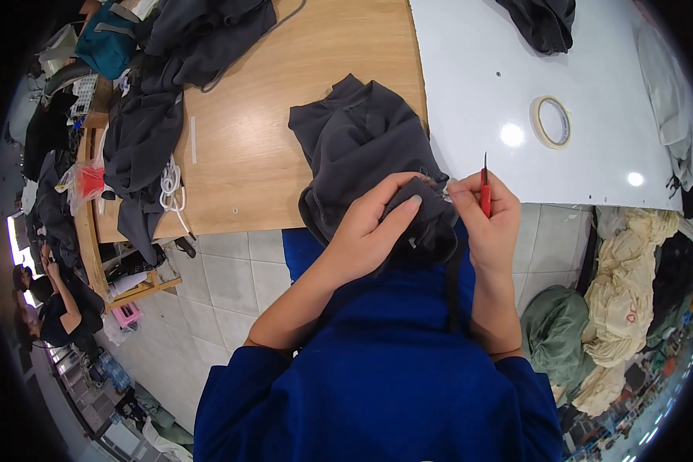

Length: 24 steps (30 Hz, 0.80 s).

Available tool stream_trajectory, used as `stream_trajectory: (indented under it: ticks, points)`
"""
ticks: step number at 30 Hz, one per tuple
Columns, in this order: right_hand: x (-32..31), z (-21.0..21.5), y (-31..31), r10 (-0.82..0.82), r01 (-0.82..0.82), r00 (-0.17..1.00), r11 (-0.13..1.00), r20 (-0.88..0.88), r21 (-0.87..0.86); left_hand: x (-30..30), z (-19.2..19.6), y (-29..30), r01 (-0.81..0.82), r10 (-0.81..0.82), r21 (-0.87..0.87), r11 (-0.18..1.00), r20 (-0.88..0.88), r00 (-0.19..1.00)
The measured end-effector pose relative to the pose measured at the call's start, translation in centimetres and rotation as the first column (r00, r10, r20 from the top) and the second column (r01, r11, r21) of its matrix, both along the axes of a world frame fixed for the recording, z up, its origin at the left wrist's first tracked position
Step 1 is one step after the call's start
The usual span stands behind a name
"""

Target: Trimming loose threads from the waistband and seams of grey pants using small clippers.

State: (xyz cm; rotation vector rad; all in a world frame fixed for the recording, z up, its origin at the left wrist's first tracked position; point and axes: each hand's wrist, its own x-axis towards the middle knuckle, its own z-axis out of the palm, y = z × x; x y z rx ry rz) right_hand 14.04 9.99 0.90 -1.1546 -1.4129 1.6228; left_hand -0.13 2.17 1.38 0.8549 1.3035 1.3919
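Note:
A dark grey garment point(362, 131) lies bunched over the table's near edge, its lower part hanging toward my lap. My left hand point(369, 227) is closed on a fold of it, thumb on top. Close by on the right, my right hand point(485, 219) has a red seam ripper point(485, 192) tucked between its fingers, the thin tip pointing away from me. Thumb and forefinger of that hand also pinch at the garment's edge, beside a small whitish bit point(445, 189) that I cannot make out.
A roll of tape point(551, 122) lies on the white tabletop point(477, 92). More dark garments point(200, 38) and a coiled white cord point(172, 186) are at the left of the wooden table point(246, 154). Cream point(624, 285) and green cloth bundles point(554, 331) sit at right. Another person point(57, 308) is far left.

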Motion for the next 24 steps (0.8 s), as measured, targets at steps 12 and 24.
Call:
stream_trajectory:
  ticks: [12, 24]
  points:
    - [4.3, -1.2, 2.9, -0.19, 0.184, 0.968, 0.982, 0.162, 0.05, -1.5, -0.9, -0.4, -0.134, 0.129, -0.062, 0.989, -0.076, 0.989]
    - [2.0, 1.4, -1.3, 0.204, -0.197, 0.979, 0.96, -0.013, 0.2, -1.7, 0.1, -0.2, -0.114, 0.136, 0.106, 0.988, -0.235, 0.962]
